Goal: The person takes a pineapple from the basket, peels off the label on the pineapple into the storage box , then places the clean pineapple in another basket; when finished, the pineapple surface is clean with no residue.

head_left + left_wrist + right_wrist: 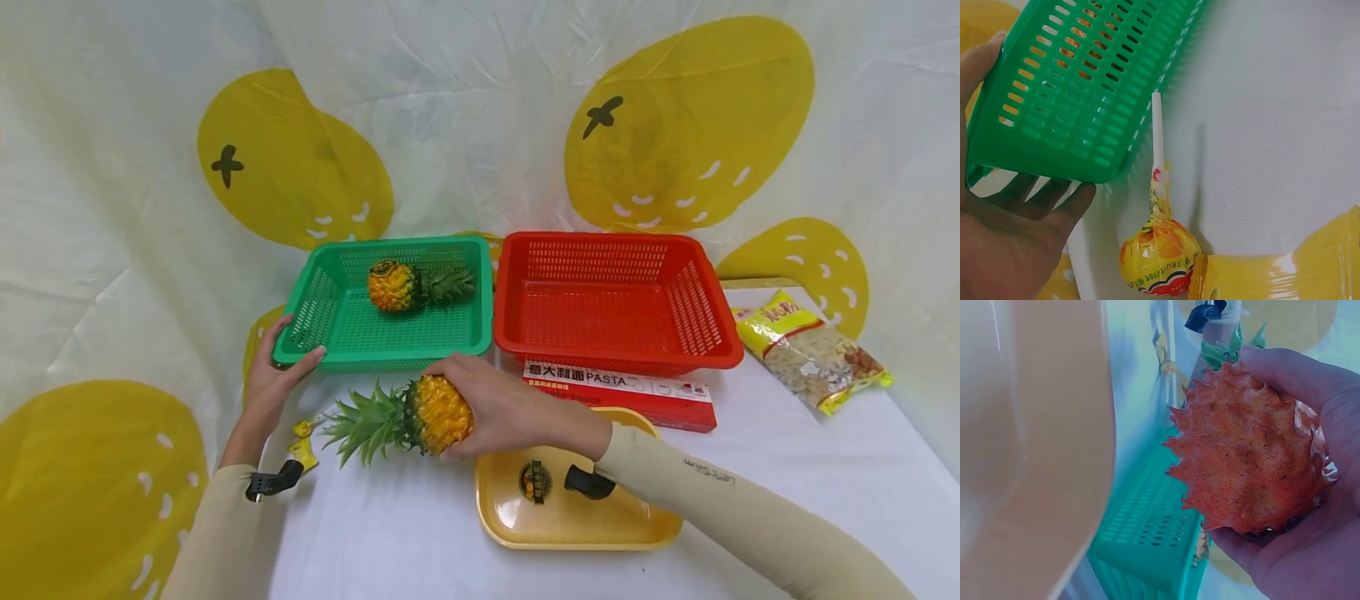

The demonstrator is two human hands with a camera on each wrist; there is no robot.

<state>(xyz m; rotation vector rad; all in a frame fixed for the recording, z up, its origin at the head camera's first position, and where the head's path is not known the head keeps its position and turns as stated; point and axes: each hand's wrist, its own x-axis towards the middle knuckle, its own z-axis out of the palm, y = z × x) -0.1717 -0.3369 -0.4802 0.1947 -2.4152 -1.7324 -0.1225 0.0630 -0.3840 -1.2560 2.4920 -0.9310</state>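
My right hand grips a pineapple by its base, its green crown pointing left, above the white table. In the right wrist view the spiky fruit fills the space between thumb and fingers. At the left, my left hand holds the front left corner of a green basket. The left wrist view has the fingers curled under that basket's edge. Inside the green basket a second pineapple lies on its side, crown to the right.
A red basket adjoins the green one. Before it lie a red pasta box and a yellow tray, partly under my right arm. A lollipop and yellow packet lie near my left wrist; a food bag is far right.
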